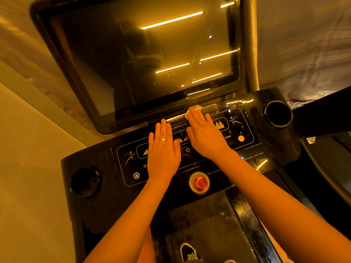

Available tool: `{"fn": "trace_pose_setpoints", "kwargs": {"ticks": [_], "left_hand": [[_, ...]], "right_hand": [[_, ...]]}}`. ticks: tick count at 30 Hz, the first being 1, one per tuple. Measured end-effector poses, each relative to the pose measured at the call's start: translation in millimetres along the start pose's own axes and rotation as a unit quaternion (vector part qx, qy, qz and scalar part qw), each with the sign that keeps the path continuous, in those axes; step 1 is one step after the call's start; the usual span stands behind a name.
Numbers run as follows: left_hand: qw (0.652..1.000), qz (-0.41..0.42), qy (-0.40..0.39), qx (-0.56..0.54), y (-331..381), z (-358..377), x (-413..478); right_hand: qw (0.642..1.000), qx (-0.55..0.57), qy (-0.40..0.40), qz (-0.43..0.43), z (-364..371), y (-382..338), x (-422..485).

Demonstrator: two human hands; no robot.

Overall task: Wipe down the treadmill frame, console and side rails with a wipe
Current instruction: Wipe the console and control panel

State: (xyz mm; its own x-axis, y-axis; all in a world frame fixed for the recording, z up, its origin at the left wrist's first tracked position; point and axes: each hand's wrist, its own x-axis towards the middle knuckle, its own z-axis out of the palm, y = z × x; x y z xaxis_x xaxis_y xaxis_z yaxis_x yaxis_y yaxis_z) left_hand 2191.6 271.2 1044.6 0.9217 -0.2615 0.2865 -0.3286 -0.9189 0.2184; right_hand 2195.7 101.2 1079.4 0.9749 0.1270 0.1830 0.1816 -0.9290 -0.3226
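Note:
The black treadmill console lies below me, its control panel marked with runner icons and bar graphs. A large dark screen rises behind it. My right hand presses flat on a pale wipe, whose edge shows past the fingertips at the panel's top edge under the screen. My left hand lies flat with straight fingers on the panel's left half, a ring on one finger, holding nothing.
A red emergency button sits below the hands. Round cup holders are sunk at the left and right ends of the console. A handrail runs off right. The belt deck and a shoe lie below.

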Motion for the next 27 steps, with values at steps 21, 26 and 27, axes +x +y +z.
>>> {"fn": "trace_pose_setpoints", "kwargs": {"ticks": [21,26,27], "left_hand": [[0.998,-0.029,-0.006,-0.048,8,-4,3],[0.997,-0.076,0.009,-0.007,24,2,3],[0.997,-0.077,0.01,-0.001,25,3,2]], "right_hand": [[0.999,0.023,-0.045,-0.014,26,11,-128],[0.999,0.0,-0.046,-0.027,29,18,-135],[0.999,-0.006,-0.042,-0.031,27,18,-124]]}}
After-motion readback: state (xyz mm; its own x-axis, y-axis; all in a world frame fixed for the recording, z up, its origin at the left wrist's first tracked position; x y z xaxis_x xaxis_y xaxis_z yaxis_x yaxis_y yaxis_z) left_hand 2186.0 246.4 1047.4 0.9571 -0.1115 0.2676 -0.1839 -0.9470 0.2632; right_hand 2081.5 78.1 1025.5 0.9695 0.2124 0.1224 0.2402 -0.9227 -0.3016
